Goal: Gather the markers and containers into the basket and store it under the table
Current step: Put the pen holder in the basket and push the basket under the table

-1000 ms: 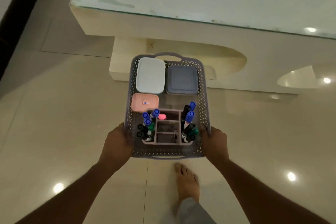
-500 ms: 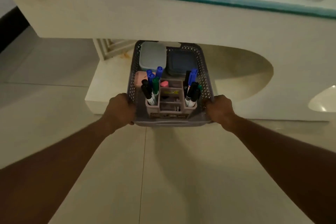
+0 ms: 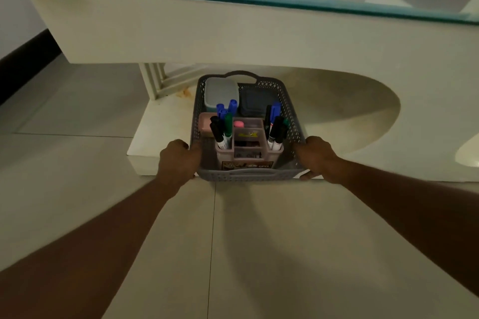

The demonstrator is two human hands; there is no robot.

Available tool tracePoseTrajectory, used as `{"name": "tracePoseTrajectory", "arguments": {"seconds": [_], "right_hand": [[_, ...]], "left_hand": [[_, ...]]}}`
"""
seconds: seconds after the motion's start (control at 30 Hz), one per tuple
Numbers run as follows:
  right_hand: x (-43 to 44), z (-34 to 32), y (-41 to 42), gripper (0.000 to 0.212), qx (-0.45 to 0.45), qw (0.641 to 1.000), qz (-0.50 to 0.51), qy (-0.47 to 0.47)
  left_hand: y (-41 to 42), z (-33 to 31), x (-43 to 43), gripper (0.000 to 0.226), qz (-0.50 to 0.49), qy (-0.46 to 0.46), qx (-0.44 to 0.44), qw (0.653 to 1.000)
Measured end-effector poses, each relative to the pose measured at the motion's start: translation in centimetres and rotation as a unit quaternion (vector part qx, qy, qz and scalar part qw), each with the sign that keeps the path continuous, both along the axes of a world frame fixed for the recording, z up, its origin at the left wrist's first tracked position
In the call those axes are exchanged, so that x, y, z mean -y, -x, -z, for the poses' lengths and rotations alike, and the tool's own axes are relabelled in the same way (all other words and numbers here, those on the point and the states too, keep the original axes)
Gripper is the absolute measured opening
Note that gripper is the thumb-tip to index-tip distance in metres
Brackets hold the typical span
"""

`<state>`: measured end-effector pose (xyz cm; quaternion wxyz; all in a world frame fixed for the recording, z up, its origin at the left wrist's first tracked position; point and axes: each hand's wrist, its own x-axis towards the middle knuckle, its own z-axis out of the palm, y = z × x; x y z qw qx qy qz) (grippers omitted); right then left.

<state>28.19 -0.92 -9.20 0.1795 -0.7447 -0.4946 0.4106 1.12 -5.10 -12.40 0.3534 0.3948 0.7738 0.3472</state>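
Both hands grip the grey perforated basket [image 3: 246, 175] by its side walls: the left hand [image 3: 178, 160] is wrapped around the left rim, and the right hand [image 3: 317, 159] around the right, its fingers curled under the near corner. A second ago the basket hung over open floor in front of the table; since then it has been carried forward and down, and it now sits at the near edge of the low white plinth [image 3: 166, 122] beneath the table [image 3: 233, 31]. Whether its base already rests on the plinth or is just above it cannot be told.

Everything seems gathered. A pinkish marker organiser [image 3: 248, 151] stands at the near end with black, blue and green markers [image 3: 225, 125] upright in its outer pockets. Behind it lie a pale lidded container [image 3: 220, 90], a dark lidded container [image 3: 255, 103] and a small pink box [image 3: 204, 123]. My judgement is that only the final slide under the top and the release remain.

The table has a thick cream apron and a glass top with a greenish edge. The floor [image 3: 259, 254] is large glossy beige tile, and a dark skirting [image 3: 23, 65] runs along the far left. The room is dim.
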Motion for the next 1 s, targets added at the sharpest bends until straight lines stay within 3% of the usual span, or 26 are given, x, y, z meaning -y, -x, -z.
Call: {"name": "tracePoseTrajectory", "arguments": {"seconds": [0.1, 0.2, 0.33, 0.53, 0.83, 1.0], "right_hand": [[2.1, -0.2, -0.4, 0.035, 0.056, 0.990, -0.096, -0.091], [4.9, -0.3, -1.8, 0.059, 0.139, 0.943, -0.253, -0.169], [5.7, 0.7, -3.7, 0.055, 0.244, 0.891, -0.351, -0.152], [2.3, 1.0, -3.3, 0.047, 0.276, 0.881, -0.352, -0.155], [-4.8, 1.1, -0.7, 0.048, 0.319, 0.887, -0.318, -0.100], [-6.6, 2.2, -0.4, 0.045, 0.296, 0.899, -0.304, -0.110]], "left_hand": [[-0.3, 0.2, 2.9, 0.068, 0.057, -0.112, -0.019, 0.992], [-0.8, 0.4, 5.8, 0.072, 0.191, -0.166, 0.013, 0.967], [-0.2, 1.8, 5.3, 0.072, 0.219, -0.187, -0.137, 0.948], [-0.1, 1.2, 3.0, 0.060, 0.216, -0.183, -0.191, 0.940], [0.5, 0.7, -3.4, 0.051, 0.186, -0.089, -0.240, 0.949], [1.3, 1.0, -5.7, 0.053, 0.183, -0.051, -0.279, 0.941]]}}
